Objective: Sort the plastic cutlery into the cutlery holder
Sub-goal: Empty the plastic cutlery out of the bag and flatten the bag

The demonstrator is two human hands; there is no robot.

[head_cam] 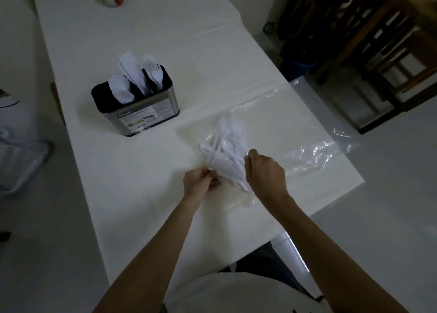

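So, on the table (142, 194) the bag (307, 152) lies right, with the part-filled holder (142, 114) far left. The cutlery (227, 156) is bundled on the bag, long axis near-to-far, heads pointing far I think. The left hand (199, 182) pinches its near-left end and the right hand (264, 170) grips its right side. Looks like the picking stage; next move means singling out one piece.

Glossy clear plastic bag (295, 128), smooth white plastic cutlery (227, 154) — brushed-metal holder (151, 114), matt tablecloth (142, 40).

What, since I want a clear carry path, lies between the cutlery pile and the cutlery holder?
In the head view, only bare white table cover and part of the clear bag separate the cutlery pile from the cutlery holder.
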